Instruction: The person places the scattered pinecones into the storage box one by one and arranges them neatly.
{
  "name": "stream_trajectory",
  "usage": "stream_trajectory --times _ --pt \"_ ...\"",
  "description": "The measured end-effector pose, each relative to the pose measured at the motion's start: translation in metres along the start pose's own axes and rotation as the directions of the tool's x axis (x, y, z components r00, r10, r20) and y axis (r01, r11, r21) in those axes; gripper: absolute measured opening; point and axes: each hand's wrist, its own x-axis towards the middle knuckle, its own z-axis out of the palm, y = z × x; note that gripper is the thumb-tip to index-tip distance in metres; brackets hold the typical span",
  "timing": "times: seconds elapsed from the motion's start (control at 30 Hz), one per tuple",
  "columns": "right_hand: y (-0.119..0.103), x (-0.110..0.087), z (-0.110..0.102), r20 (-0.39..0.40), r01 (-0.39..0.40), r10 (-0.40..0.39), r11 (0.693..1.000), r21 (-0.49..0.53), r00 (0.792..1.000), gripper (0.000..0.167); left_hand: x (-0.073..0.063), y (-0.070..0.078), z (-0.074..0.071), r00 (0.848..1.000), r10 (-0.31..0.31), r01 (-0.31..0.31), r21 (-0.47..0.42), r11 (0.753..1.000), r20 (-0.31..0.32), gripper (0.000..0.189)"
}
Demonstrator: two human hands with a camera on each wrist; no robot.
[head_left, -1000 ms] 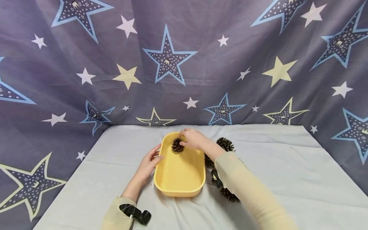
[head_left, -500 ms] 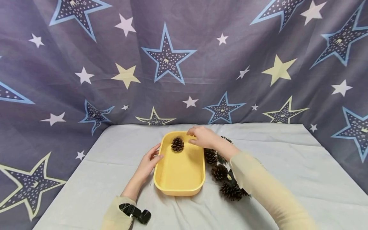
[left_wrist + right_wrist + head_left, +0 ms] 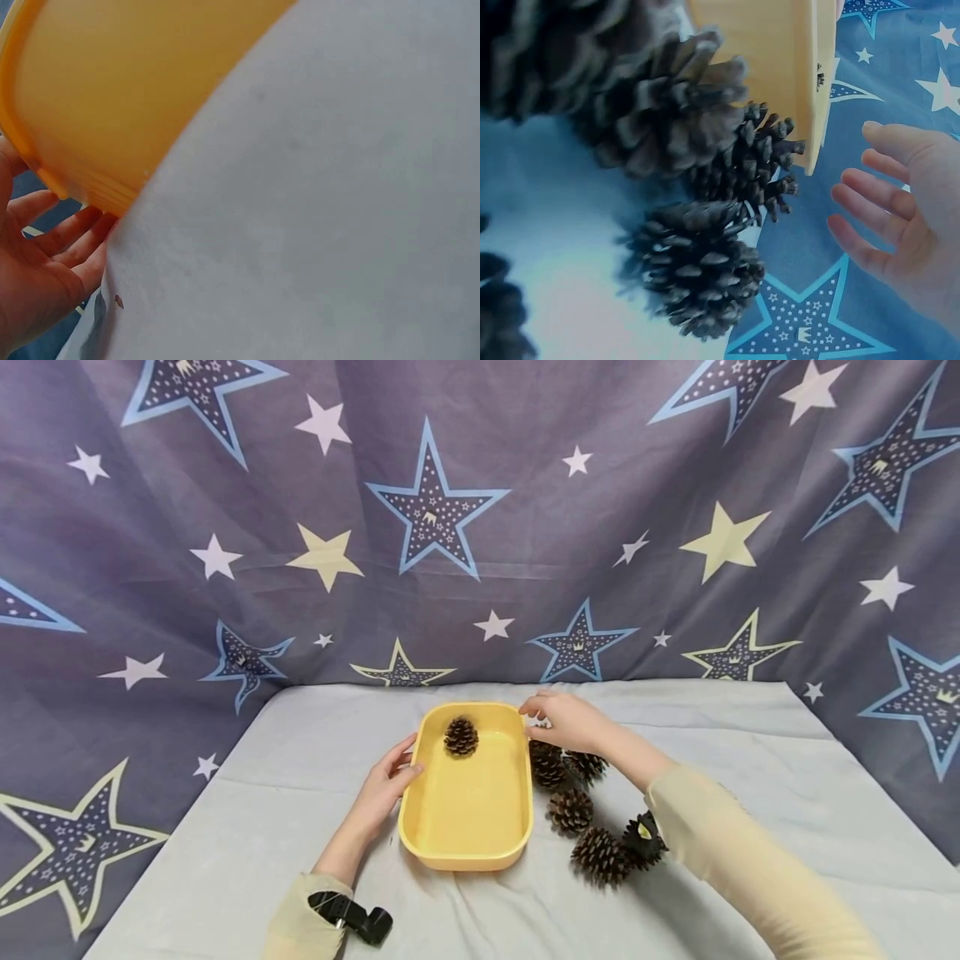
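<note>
A yellow plastic tub (image 3: 468, 802) stands on the pale cloth, with a brown pine cone (image 3: 461, 737) lying near its far left corner. My left hand (image 3: 386, 789) holds the tub's left side, thumb at the rim and fingers along the outer wall. In the left wrist view those fingers reach under the tub's edge. My right hand (image 3: 572, 722) hovers by the far right corner of the tub with nothing in it. Its fingers are loosely bent and apart in the right wrist view. Right below it lie pine cones (image 3: 547, 767) close against the tub's right wall.
Several more pine cones, including a near one (image 3: 600, 857), trail toward the front right of the tub. The pale cloth (image 3: 750, 793) covers the table. A dark star-patterned curtain (image 3: 480, 602) hangs behind. Black straps with cameras (image 3: 352, 917) are on the wrists.
My right hand has let go of the pine cone in the tub and moved right, out over the rim toward the other cones. The left hand stays at the tub.
</note>
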Motion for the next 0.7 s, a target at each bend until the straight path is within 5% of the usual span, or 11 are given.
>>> stream_trajectory --times 0.37,0.7 --pt "0.002 -0.022 0.011 0.083 -0.006 0.005 1.000 0.010 0.997 0.036 -0.001 0.001 0.001 1.000 -0.001 0.001 0.001 1.000 -0.006 0.054" --pt "0.003 -0.029 0.024 0.077 -0.017 0.025 0.995 -0.095 0.997 0.050 -0.001 0.002 0.000 1.000 -0.005 0.005 -0.003 1.000 -0.009 0.054"
